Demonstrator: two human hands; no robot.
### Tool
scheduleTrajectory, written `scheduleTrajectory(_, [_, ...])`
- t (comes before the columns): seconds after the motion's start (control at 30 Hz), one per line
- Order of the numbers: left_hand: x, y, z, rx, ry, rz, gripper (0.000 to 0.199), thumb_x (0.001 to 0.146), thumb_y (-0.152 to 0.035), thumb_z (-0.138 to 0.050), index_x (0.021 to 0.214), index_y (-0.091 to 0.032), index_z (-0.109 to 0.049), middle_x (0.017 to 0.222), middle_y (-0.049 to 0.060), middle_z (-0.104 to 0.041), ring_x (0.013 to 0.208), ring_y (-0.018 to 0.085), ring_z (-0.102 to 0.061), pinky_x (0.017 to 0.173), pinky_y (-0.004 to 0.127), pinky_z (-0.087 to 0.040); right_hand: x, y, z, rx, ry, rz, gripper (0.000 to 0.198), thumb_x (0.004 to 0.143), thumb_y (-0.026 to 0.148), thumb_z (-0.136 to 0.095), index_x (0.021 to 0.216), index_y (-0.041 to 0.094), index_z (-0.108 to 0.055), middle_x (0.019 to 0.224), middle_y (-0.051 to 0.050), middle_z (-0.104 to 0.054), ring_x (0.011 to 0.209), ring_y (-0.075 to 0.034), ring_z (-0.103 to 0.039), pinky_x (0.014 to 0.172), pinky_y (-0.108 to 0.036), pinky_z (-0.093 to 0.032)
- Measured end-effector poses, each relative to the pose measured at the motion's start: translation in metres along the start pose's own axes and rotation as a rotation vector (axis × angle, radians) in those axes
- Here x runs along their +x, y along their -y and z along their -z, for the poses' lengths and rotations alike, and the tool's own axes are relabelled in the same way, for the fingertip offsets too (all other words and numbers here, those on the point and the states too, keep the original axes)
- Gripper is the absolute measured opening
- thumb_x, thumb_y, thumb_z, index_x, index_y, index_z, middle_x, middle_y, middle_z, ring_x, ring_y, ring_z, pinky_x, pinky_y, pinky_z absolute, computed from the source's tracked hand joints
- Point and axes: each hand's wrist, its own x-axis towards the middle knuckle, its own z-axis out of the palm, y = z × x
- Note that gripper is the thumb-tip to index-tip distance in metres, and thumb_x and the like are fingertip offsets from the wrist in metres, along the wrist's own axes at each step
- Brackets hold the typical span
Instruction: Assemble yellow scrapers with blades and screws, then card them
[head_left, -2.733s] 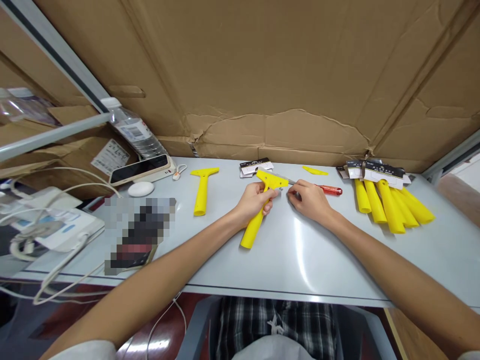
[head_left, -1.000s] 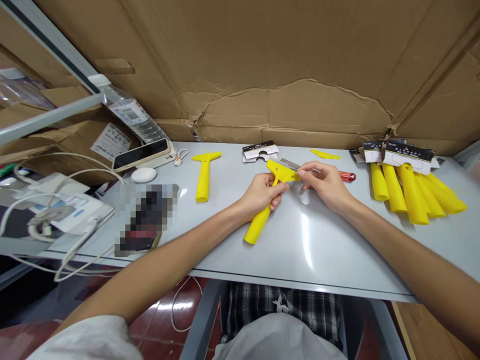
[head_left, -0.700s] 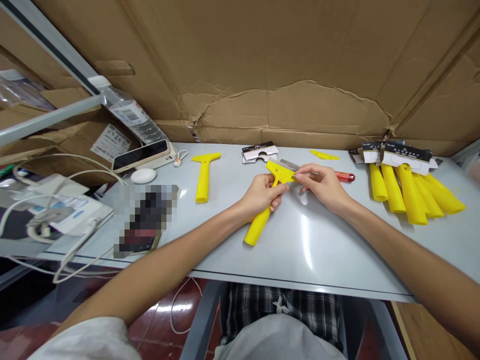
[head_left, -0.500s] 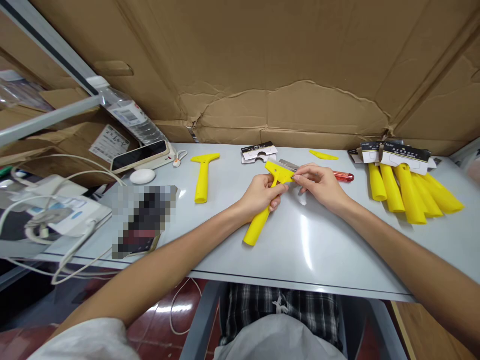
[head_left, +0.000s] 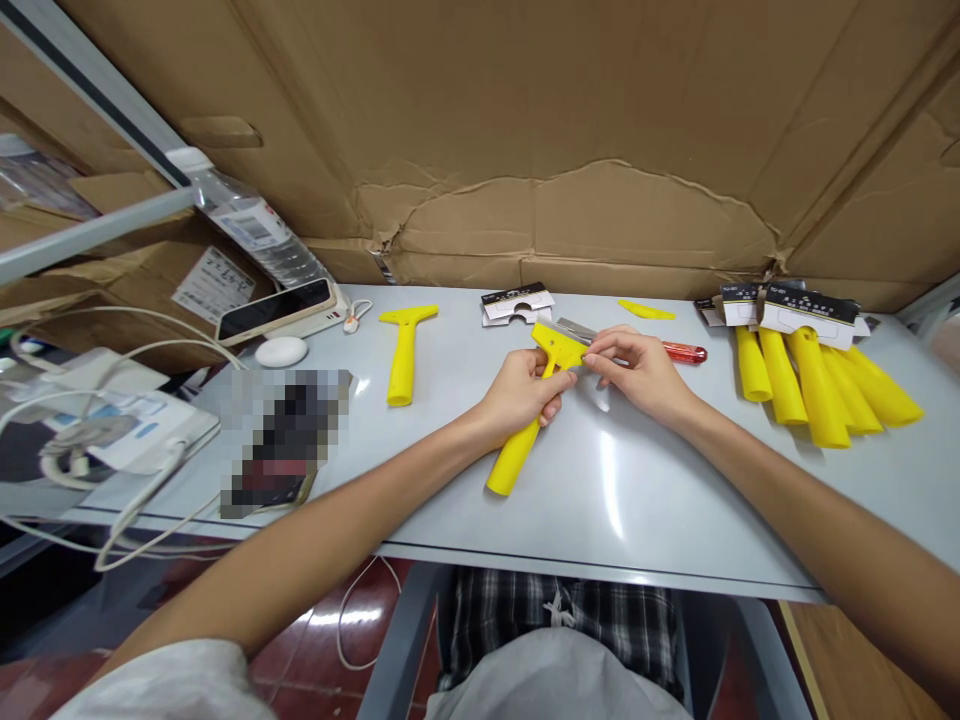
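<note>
Both hands [head_left: 519, 392] touch a bright yellow T-shaped tool [head_left: 514, 458], left clamped around it, right's grip unclear.

This was a makeshift work corner; whether in a workshop or a home, the view did not tell. A table [head_left: 675, 500] stood against tall cardboard [head_left: 487, 120], beside metal bars [head_left: 97, 88]. A screwdriver [head_left: 685, 353] and yellow scrapers [head_left: 514, 460] suggested handwork; a phone [head_left: 274, 310], white cables [head_left: 174, 455] and a water bottle [head_left: 255, 227] lent a lived-in look above red floor tiles [head_left: 300, 650].
</note>
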Motion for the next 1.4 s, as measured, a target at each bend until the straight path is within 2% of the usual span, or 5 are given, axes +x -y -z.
scheduleTrajectory(1.03, [0.0, 0.002, -0.001, -0.064, 0.001, 0.043, 0.017, 0.088, -0.022, -0.072, 0.081, -0.018, -0.057, 0.045, -0.006, -0.048, 0.035, 0.007, -0.039, 0.037, 0.02, -0.03, 0.0, 0.001, 0.0, -0.113, -0.116, -0.013, 0.055, 0.087, 0.061, -0.065, 0.103, 0.009, -0.069, 0.12, -0.012, -0.058, 0.077, -0.006, -0.059, 0.061, -0.02, -0.052])
scheduleTrajectory(1.1, [0.003, 0.001, 0.0, -0.123, -0.021, 0.069, 0.015, 0.087, -0.02, -0.072, 0.083, -0.017, -0.057, 0.047, -0.008, -0.046, 0.036, 0.006, -0.037, 0.037, 0.019, -0.03, 0.005, 0.003, 0.014, -0.196, -0.208, 0.016, 0.052, 0.09, 0.059, -0.061, 0.103, 0.01, -0.069, 0.118, -0.012, -0.059, 0.079, -0.007, -0.059, 0.061, -0.021, -0.049])
scheduleTrajectory(1.2, [0.007, -0.001, 0.002, -0.226, -0.092, 0.091, 0.019, 0.084, -0.014, -0.072, 0.081, -0.018, -0.054, 0.053, -0.008, -0.045, 0.038, 0.004, -0.037, 0.037, 0.018, -0.029, 0.011, 0.005, 0.043, -0.544, -0.332, 0.159, 0.04, 0.095, 0.048, -0.057, 0.108, 0.013, -0.072, 0.12, -0.012, -0.058, 0.094, -0.012, -0.06, 0.08, -0.026, -0.052])
scheduleTrajectory(1.3, [0.011, -0.003, 0.004, -0.294, -0.164, 0.083, 0.023, 0.081, -0.01, -0.072, 0.078, -0.017, -0.051, 0.059, -0.007, -0.045, 0.04, 0.003, -0.039, 0.037, 0.017, -0.027, 0.014, 0.005, 0.068, -0.96, -0.215, 0.146, 0.039, 0.093, 0.043, -0.059, 0.119, 0.017, -0.073, 0.124, -0.013, -0.058, 0.115, -0.022, -0.055, 0.104, -0.039, -0.047])
scheduleTrajectory(1.4, [0.013, -0.003, 0.006, -0.323, -0.204, 0.077, 0.023, 0.08, -0.009, -0.071, 0.077, -0.017, -0.05, 0.06, -0.007, -0.045, 0.041, 0.002, -0.039, 0.037, 0.017, -0.028, 0.015, 0.003, 0.081, -1.172, -0.095, 0.044, 0.047, 0.092, 0.046, -0.061, 0.129, 0.019, -0.07, 0.127, -0.014, -0.058, 0.121, -0.028, -0.052, 0.104, -0.042, -0.044])
